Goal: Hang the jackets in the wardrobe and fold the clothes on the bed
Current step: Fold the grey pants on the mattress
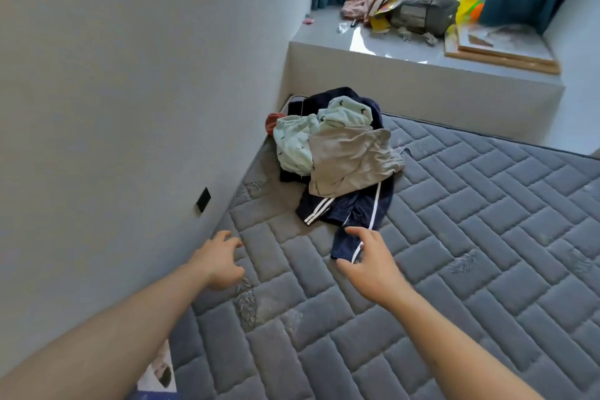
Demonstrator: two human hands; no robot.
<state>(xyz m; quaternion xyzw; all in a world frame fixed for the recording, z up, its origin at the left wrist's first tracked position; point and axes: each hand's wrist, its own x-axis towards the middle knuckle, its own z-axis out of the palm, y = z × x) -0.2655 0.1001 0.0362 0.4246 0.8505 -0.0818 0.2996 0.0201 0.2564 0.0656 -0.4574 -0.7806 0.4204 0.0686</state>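
Clothes pile [337,153]: we see it heaped in the mattress's [487,253] far left corner, against the wall.
Left hand [220,265]: our fingers loosely spread, holding nothing, over the left edge.
Right hand [370,265]: our fingers open, just beside the navy striped trousers [344,209].

1. A loose pile of clothes [334,153] sits on a grey quilted mattress [470,237], in the far corner against the wall.
2. Navy track pants with white side stripes [354,208] lie at the bottom, one leg trailing toward the viewer.
3. A crumpled beige garment [347,159] lies on top.
4. Pale mint garments with small dark marks [295,143] are bunched behind it.
5. A reddish item [272,123] peeks out at the wall side.
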